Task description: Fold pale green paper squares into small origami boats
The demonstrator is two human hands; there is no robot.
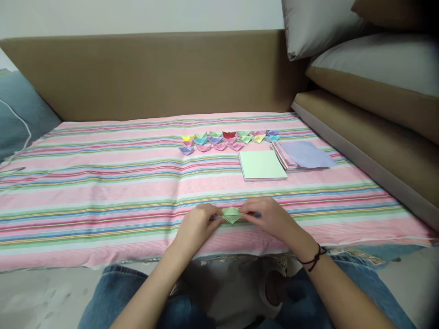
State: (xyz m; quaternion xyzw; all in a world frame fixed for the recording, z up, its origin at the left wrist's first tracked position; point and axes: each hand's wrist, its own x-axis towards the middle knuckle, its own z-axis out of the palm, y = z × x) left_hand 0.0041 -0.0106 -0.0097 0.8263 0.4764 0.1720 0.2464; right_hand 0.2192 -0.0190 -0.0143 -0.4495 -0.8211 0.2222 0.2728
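A: What's going on in this shot?

B: A person is sitting at a low bed draped w/ a striped cloth (103,183), folding paper. The left hand (197,226) and right hand (270,219) are both pinching a small green folded piece (232,214) near the cloth's front edge, fingers curled closed on its two ends.

A: Which step, roughly?

B: Looks like a late fold, since the piece is already resembling the finished paper boats (228,140) that are lying in rows farther back. I'd judge the next move is calling for an even pull on both ends w/o tearing the crease.

A: Any containers?

B: None showing. Fresh sheets are sitting loose in two stacks: a green-topped stack (262,165) and, touching it at right, a lilac-topped stack (303,155). Cushions (370,64) are piling up at right.
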